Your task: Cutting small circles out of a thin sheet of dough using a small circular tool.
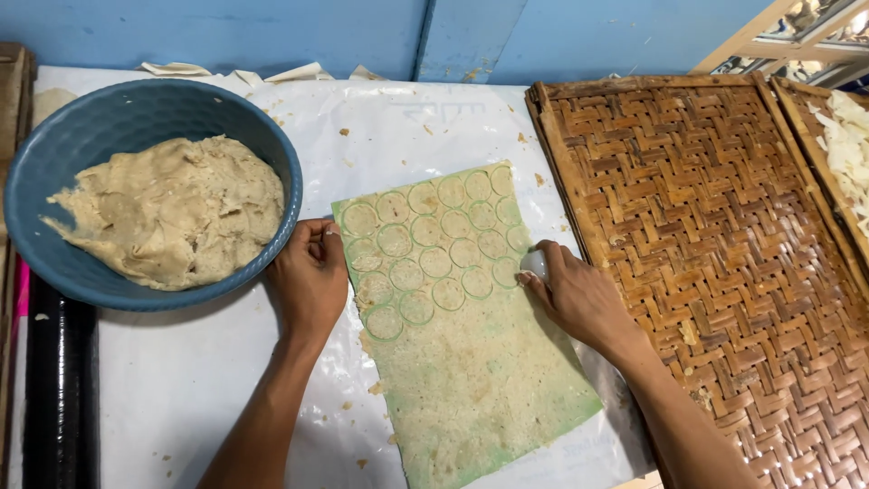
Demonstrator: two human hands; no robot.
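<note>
Right hand (579, 294), one cutter (535, 263), one dough sheet (471, 362)

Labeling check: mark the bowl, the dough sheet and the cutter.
bowl (272, 149), head view, bare blue rim at right
dough sheet (471, 362), head view, uncut lower middle
cutter (534, 263), head view, white top above the right hand's fingers

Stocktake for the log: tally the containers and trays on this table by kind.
Round blue bowl of beige dough: 1
Flat woven bamboo trays: 2
Thin rolled dough sheet with circle cuts: 1
Total: 4
</note>
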